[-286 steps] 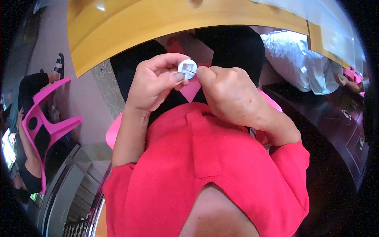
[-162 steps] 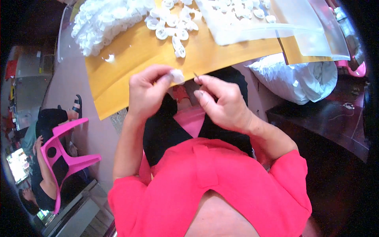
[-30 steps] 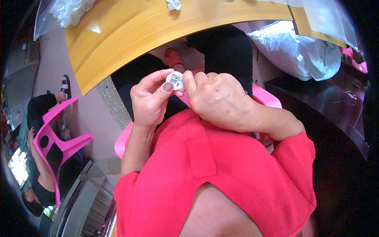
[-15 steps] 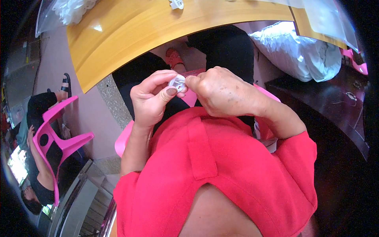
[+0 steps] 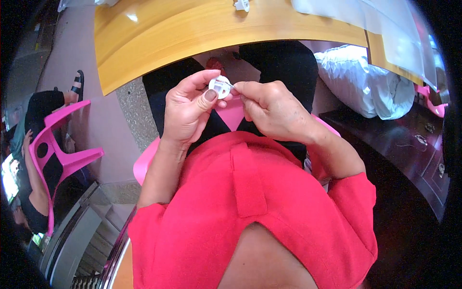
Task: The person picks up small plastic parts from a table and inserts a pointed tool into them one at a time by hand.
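Pinching a round white plastic part (image 5: 220, 88) in the left hand (image 5: 190, 107), held it up short of the yellow wooden tabletop (image 5: 183, 36), with the right hand (image 5: 279, 108) closed on a thin sliver (image 5: 230, 85) at its rim, mostly hidden and hard to identify. Saw another white plastic piece (image 5: 242, 6) cut off above, a bulging white bag (image 5: 368, 82) right, and a pink plastic chair (image 5: 79, 160) left.
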The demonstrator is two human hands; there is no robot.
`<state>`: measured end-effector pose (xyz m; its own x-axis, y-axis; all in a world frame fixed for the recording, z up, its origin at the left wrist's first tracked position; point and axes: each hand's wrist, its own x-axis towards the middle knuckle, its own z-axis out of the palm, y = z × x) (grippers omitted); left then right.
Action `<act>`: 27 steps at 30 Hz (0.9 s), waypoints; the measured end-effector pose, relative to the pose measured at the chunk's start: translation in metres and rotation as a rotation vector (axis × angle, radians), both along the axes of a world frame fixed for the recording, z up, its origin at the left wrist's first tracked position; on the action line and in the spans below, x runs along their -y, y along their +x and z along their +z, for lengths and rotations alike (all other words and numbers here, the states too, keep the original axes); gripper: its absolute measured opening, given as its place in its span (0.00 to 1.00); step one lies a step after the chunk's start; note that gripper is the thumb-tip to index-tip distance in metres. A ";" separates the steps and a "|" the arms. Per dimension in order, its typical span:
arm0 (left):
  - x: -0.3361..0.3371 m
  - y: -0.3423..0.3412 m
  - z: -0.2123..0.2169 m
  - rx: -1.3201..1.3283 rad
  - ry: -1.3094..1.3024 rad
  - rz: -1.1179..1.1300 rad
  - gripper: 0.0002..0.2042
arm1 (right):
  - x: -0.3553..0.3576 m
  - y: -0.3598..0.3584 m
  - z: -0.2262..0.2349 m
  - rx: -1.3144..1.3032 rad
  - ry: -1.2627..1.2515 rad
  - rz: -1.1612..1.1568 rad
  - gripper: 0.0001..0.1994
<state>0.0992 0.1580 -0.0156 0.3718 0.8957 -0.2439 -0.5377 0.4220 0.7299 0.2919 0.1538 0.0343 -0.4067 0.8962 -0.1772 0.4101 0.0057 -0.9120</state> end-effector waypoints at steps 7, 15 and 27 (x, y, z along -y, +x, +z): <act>-0.001 0.000 0.004 -0.045 0.063 0.033 0.17 | 0.001 -0.004 -0.002 0.048 -0.031 0.031 0.10; -0.001 0.002 0.006 -0.059 0.084 0.055 0.17 | 0.002 -0.007 -0.004 0.020 0.000 -0.028 0.05; 0.002 0.004 0.004 -0.064 0.086 0.063 0.17 | 0.012 -0.013 -0.016 0.104 0.301 0.002 0.04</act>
